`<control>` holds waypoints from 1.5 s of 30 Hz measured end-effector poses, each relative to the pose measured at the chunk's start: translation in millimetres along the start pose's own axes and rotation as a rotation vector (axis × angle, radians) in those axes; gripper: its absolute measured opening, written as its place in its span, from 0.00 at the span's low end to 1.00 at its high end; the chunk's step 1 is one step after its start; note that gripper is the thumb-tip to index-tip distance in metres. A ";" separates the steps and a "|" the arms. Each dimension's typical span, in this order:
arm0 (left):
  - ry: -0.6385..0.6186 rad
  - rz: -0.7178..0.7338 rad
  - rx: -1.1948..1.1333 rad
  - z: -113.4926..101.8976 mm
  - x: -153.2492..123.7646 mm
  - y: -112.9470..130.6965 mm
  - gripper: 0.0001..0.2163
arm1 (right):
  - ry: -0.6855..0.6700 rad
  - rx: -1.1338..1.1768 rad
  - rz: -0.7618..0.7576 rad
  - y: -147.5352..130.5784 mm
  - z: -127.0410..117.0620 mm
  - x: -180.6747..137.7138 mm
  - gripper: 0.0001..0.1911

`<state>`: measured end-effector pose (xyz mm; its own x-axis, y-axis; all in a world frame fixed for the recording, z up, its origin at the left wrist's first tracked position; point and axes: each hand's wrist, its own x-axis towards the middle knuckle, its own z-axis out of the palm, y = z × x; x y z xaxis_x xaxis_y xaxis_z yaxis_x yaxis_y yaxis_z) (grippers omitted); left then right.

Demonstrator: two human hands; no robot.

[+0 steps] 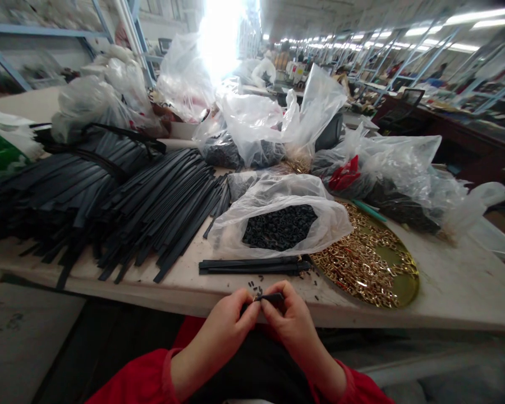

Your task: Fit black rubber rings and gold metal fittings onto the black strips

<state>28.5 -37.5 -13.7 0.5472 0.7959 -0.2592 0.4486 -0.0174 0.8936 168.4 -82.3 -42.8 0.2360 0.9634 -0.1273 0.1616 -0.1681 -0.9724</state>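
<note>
My left hand [232, 314] and my right hand [290, 313] meet at the table's front edge, fingertips pinched together. Between them is a black strap [276, 298], folded or bunched in my right fingers, with its end at my left thumb and forefinger. A tiny shiny bit shows at the join, too small to make out. Just beyond my fingertips lie a few small black pieces [255, 286]. Behind them is a short stack of black straps [248, 266], lying crosswise. Past that, an open clear plastic bag [334, 221] holds many small black loops [280, 227].
A round gold tray [410, 280] heaped with small gold metal fittings [349, 258] stands at right. Large bundles of black strips [160, 196] cover the left side. More plastic bags [261, 118] line the back, and a teal tool [368, 210] rests by the tray.
</note>
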 end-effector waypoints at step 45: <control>0.191 0.084 0.410 -15.6 14.7 17.0 0.09 | 0.078 0.302 -0.054 -22.7 0.7 35.8 0.14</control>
<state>33.1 -16.7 3.4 0.4709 0.8781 -0.0854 0.6720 -0.2943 0.6796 172.5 -43.8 -25.4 0.3094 0.9484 -0.0697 -0.1137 -0.0359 -0.9929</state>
